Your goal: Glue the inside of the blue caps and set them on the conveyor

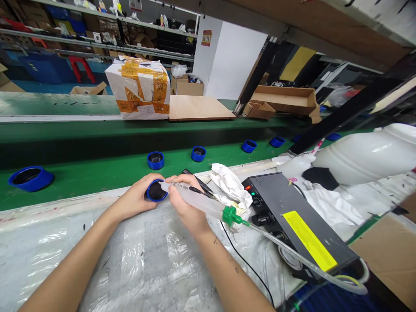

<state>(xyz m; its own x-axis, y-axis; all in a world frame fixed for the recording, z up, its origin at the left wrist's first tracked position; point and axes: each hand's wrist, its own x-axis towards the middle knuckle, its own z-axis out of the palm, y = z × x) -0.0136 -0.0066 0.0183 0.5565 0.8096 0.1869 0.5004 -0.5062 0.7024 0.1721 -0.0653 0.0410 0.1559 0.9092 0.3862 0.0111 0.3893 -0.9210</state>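
Blue plastic cap point(156, 191) is clenched by the left hand point(134, 197), open face angled to meet the dispensing syringe point(195, 203) grasped in the right hand point(186, 203).

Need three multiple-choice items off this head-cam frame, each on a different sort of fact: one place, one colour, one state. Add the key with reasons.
1. Where do the other blue caps stand?
A. On the grey controller
B. On the green conveyor belt
C. In a cardboard box

2. What colour is the fitting on the syringe?
A. Red
B. Blue
C. Green

3. What is the left hand doing?
A. Holding a blue cap
B. Lying flat on the plastic sheet
C. Turning a knob on the grey controller

Key:
1. B, they stand in a row along the belt.
2. C, the fitting is plainly green.
3. A, its fingers wrap the cap, beside the right hand holding the syringe.
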